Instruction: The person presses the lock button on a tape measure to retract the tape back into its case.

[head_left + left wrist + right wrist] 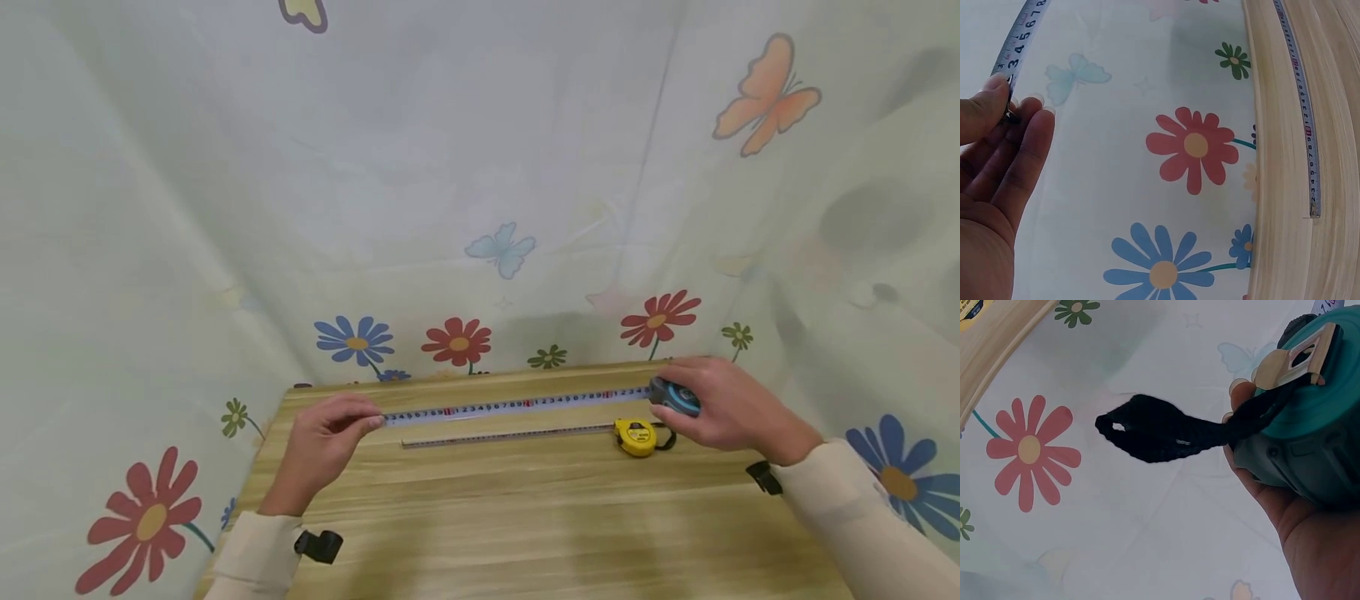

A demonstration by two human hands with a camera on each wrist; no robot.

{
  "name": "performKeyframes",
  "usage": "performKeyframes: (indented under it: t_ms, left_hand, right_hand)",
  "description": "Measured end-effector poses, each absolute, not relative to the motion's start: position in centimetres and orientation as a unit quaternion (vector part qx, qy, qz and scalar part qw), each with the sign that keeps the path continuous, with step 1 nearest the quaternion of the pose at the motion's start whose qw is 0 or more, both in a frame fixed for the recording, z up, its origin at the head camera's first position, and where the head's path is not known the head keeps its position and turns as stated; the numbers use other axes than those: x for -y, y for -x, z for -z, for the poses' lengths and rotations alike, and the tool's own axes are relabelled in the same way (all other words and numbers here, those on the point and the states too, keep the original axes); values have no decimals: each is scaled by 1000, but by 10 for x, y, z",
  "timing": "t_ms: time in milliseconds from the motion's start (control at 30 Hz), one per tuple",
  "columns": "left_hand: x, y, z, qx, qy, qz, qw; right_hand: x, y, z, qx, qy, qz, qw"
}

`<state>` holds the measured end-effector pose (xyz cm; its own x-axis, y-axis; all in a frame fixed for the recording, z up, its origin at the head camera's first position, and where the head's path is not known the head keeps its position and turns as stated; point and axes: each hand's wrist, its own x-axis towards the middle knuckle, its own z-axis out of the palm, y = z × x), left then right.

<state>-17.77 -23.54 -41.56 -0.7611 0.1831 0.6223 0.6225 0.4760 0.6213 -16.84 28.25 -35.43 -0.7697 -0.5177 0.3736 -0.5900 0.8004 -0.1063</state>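
A blue-and-black tape measure (677, 397) is gripped in my right hand (723, 404), its blade (491, 406) drawn out leftward above the table. The end of that blade is pinched between thumb and fingers of my left hand (322, 446); the left wrist view shows the thumb over the tip (1007, 94). In the right wrist view the case (1316, 425) shows a metal clip and a black wrist strap (1160, 430) hanging from it. Nearer to me lies a yellow tape measure (636, 437), its own blade (510, 436) extended to the left along the wood.
The wooden table (510, 517) backs onto a pale curtain (450, 167) printed with flowers and butterflies, which also stands at both sides. A black strap loop (665, 437) sits at the yellow case's right side. Black wrist cameras (318, 546) are on both sleeves.
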Motion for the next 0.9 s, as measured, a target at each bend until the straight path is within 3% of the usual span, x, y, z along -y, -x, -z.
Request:
performKeyframes:
  t_ms: [900]
  left_hand:
    - [228, 178, 415, 820, 251, 459, 231]
  right_hand:
    - [-276, 168, 353, 937, -293, -105, 161]
